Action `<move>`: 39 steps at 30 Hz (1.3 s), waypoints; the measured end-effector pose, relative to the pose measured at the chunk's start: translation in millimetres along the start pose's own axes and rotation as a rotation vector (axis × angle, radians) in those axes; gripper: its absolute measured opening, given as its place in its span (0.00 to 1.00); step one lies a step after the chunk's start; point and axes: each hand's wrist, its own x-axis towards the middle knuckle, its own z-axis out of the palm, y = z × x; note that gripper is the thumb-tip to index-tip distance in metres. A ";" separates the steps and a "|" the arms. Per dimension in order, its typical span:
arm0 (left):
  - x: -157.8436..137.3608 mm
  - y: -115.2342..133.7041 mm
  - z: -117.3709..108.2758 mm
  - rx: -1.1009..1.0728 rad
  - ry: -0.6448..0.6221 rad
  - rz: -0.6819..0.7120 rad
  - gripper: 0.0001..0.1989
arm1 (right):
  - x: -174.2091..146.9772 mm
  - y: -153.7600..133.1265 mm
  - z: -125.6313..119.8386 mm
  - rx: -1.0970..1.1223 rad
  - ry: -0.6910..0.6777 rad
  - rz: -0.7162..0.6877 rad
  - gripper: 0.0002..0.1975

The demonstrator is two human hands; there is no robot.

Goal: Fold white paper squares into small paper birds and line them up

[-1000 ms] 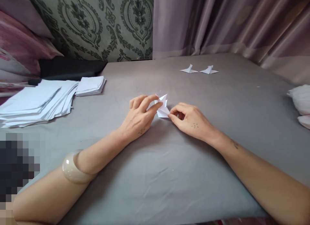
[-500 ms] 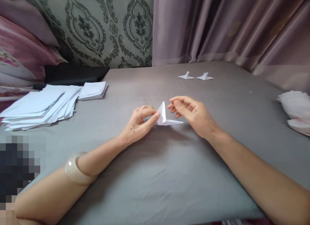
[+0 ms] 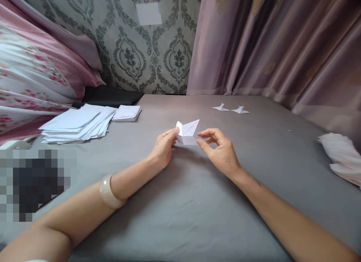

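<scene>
A folded white paper figure (image 3: 188,129) is held just above the grey cloth, one pointed flap rising up to the right. My left hand (image 3: 165,143) pinches its left end between thumb and fingers. At the right end, my right hand (image 3: 217,143) has its thumb in front of the paper and its curled fingers behind, the paper's tip running in between them. How firmly the right fingers press is hard to see. Farther back on the cloth lie two small folded paper figures, one on the left (image 3: 221,107) and one on the right (image 3: 240,110).
To the left lie a large stack of white paper sheets (image 3: 73,123) and a smaller stack (image 3: 126,113), in front of a black flat item (image 3: 113,96). White crumpled cloth (image 3: 340,153) is at the right edge. Curtains (image 3: 239,47) and a patterned wall (image 3: 129,62) border the back.
The folded paper has been turned, its upright point now leaning right. My right hand has closed in on its right end. The view has tilted up and shifted left.
</scene>
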 end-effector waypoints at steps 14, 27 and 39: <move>-16.8 -2.7 6.3 -0.023 -0.064 0.086 0.17 | 1.1 8.9 11.2 0.132 0.005 0.084 0.09; -16.6 -1.2 -3.2 0.089 -0.135 0.244 0.24 | 4.7 23.6 6.6 0.081 0.012 0.138 0.10; -15.2 -4.4 -6.3 0.198 -0.187 0.321 0.10 | 3.8 25.4 7.6 0.151 -0.005 0.146 0.11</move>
